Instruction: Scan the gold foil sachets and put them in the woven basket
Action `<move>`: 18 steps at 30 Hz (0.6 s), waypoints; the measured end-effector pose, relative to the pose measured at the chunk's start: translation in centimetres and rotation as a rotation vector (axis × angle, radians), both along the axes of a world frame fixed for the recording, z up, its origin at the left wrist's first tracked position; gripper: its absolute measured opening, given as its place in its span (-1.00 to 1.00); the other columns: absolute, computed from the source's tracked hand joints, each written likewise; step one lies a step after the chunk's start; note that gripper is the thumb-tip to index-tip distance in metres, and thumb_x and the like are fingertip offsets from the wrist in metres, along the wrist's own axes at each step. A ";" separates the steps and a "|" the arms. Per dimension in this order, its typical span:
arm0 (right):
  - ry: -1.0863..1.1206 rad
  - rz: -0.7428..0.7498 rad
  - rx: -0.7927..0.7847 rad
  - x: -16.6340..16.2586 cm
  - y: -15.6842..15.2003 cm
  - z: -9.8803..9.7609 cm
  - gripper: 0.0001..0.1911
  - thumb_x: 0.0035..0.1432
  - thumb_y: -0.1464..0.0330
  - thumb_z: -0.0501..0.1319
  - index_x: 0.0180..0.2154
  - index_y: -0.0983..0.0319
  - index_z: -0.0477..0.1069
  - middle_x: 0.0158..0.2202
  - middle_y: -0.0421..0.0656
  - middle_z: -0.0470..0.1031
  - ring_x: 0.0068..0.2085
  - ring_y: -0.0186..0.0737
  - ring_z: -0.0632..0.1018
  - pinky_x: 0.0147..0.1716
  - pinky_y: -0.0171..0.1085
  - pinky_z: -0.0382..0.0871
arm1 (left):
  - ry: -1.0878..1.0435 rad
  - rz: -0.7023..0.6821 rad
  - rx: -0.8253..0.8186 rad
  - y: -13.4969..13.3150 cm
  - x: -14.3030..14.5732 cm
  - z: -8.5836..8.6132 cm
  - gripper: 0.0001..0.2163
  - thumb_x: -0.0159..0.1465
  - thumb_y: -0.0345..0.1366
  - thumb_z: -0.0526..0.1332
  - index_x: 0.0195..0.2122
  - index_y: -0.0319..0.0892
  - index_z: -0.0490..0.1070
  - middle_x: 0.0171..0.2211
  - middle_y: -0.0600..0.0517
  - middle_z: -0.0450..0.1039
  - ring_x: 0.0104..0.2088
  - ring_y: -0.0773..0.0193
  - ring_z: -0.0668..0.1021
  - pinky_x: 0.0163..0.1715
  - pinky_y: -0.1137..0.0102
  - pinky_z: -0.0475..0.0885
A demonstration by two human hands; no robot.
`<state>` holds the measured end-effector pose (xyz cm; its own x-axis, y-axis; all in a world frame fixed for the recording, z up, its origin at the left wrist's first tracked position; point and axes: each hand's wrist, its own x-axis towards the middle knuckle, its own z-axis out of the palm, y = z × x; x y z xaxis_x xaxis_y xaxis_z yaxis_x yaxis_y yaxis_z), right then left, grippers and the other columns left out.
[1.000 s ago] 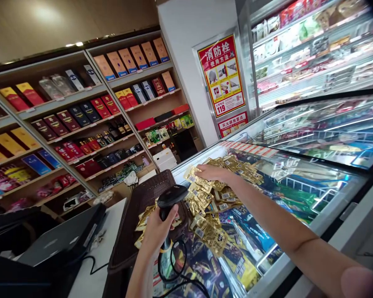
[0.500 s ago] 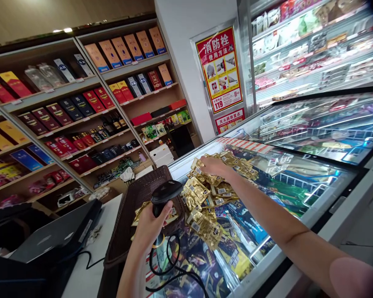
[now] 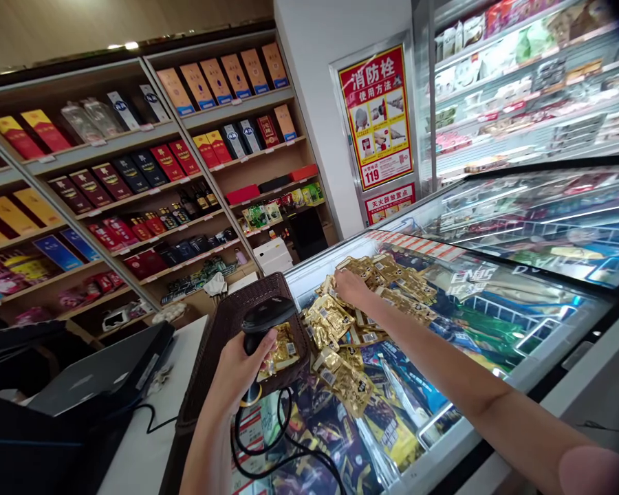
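Left hand: the left hand [image 3: 242, 364] has its fingers clamped around the handle of a black scanner [image 3: 268, 313], its head raised over the basket's near side.
Scanner cable: the black cable [image 3: 309, 451] loops below the hand, over the glass.
Right hand: the right hand [image 3: 351, 289] reaches into the heap of gold packets [image 3: 330, 320], touching them; its fingertips are hidden, so whether they grip one I cannot tell.
Gold heap: it spreads over the glass top of the freezer [image 3: 454, 450], overlapping, some barcodes upward.
Brown basket: the woven basket [image 3: 242, 299] stands between the heap and the white worktop [image 3: 139, 460], with more gold packets [image 3: 286, 347] inside.
Behind: shelves of boxes [image 3: 227, 79] and a red-and-yellow poster [image 3: 376, 117].
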<state>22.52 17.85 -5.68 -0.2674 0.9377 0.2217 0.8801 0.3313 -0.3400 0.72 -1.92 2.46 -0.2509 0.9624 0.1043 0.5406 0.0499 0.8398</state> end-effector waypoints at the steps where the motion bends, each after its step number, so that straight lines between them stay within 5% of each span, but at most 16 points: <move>1: -0.009 0.004 0.018 -0.2 0.1 -0.3 -0.64 0.28 0.50 0.14 0.08 0.49 0.38 0.00 0.26 0.50 0.05 0.10 0.53 -0.05 -0.17 0.38 | -0.007 0.008 -0.001 -0.1 0.0 0.2 -0.47 -0.01 0.23 0.35 -0.40 -0.23 0.49 -0.45 -0.05 0.53 -0.47 0.21 0.51 -0.49 0.40 0.39; 12: -0.152 0.009 0.223 -0.8 -1.6 -1.0 -0.68 0.32 0.38 0.11 -0.01 0.42 0.48 0.00 0.25 0.44 0.07 0.23 0.42 0.00 -0.01 0.29 | 0.048 0.126 0.035 -1.2 -5.6 1.1 -0.45 -0.01 0.25 0.32 -0.35 -0.21 0.49 -0.45 -0.05 0.54 -0.47 0.20 0.52 -0.49 0.40 0.40; 18: -0.206 0.349 0.274 -7.8 -4.0 0.2 -0.68 0.30 0.53 0.06 0.01 0.35 0.47 -0.02 0.17 0.45 0.02 0.11 0.43 -0.01 -0.07 0.30 | 0.036 0.321 0.069 -3.8 -10.1 2.2 -0.47 -0.04 0.24 0.35 -0.34 -0.18 0.51 -0.41 -0.08 0.58 -0.43 0.16 0.56 -0.48 0.40 0.42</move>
